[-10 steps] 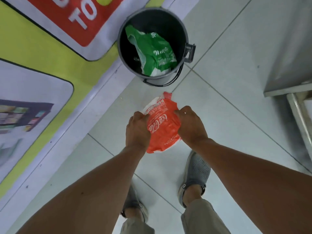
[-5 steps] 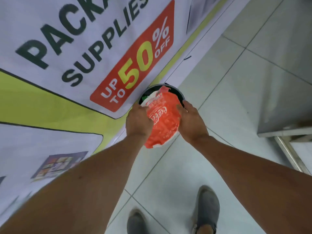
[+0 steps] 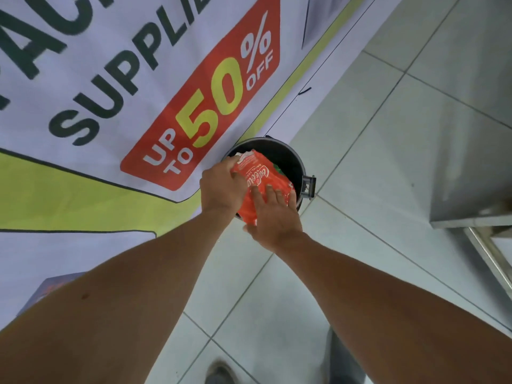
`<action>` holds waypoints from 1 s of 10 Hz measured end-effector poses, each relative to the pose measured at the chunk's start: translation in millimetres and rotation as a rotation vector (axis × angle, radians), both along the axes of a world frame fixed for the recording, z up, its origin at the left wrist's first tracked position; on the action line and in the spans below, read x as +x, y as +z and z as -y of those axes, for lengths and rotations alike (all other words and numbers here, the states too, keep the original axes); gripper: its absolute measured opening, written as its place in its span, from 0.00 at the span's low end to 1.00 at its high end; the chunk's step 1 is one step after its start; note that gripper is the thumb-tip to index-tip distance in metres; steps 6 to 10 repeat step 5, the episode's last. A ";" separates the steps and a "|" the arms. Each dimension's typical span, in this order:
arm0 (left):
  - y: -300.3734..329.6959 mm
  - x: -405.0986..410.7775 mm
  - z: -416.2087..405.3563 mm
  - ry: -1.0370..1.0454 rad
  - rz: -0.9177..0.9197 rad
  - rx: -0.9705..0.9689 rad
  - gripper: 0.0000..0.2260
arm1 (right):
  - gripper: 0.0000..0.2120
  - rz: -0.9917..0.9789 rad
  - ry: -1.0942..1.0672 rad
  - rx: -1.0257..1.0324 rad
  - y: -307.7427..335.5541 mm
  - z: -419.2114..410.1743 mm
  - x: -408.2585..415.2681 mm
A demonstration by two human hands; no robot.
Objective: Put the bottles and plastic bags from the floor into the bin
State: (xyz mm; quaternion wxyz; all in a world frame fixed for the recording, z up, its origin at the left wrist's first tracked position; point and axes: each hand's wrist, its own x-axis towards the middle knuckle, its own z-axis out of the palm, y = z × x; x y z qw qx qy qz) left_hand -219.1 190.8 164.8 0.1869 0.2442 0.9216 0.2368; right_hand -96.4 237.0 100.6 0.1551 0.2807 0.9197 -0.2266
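A crumpled red plastic bag (image 3: 259, 178) with white lettering sits over the mouth of the dark round bin (image 3: 288, 159), partly inside it. My left hand (image 3: 220, 187) grips the bag's left side. My right hand (image 3: 273, 217) lies flat on top of the bag's near end, fingers spread. A sliver of a green bag (image 3: 278, 169) shows in the bin behind the red one. The bin's near rim is hidden by my hands.
A large printed banner (image 3: 138, 87) covers the surface left of the bin, touching it. White floor tiles (image 3: 374, 176) spread to the right. A metal cabinet or table (image 3: 476, 162) stands at the right edge. The bin's handle bracket (image 3: 309, 185) sticks out to the right.
Both hands carried the red bag from above the floor to the bin's mouth. My right hand shifted from gripping the bag's side to lying on top of it.
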 end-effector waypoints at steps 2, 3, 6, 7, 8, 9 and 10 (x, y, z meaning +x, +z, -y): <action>-19.3 10.8 46.6 -0.155 -0.180 0.013 0.17 | 0.33 0.203 -0.049 -0.074 -14.6 -18.4 -16.9; -32.4 19.1 67.6 -0.269 -0.130 -0.163 0.24 | 0.36 0.187 -0.044 -0.151 -3.9 -23.0 -10.0; 36.6 33.8 71.7 -0.262 -0.227 -0.237 0.30 | 0.44 -0.010 -0.013 0.029 86.9 -23.6 23.1; 36.6 33.8 71.7 -0.262 -0.227 -0.237 0.30 | 0.44 -0.010 -0.013 0.029 86.9 -23.6 23.1; 36.6 33.8 71.7 -0.262 -0.227 -0.237 0.30 | 0.44 -0.010 -0.013 0.029 86.9 -23.6 23.1; 36.6 33.8 71.7 -0.262 -0.227 -0.237 0.30 | 0.44 -0.010 -0.013 0.029 86.9 -23.6 23.1; 36.6 33.8 71.7 -0.262 -0.227 -0.237 0.30 | 0.44 -0.010 -0.013 0.029 86.9 -23.6 23.1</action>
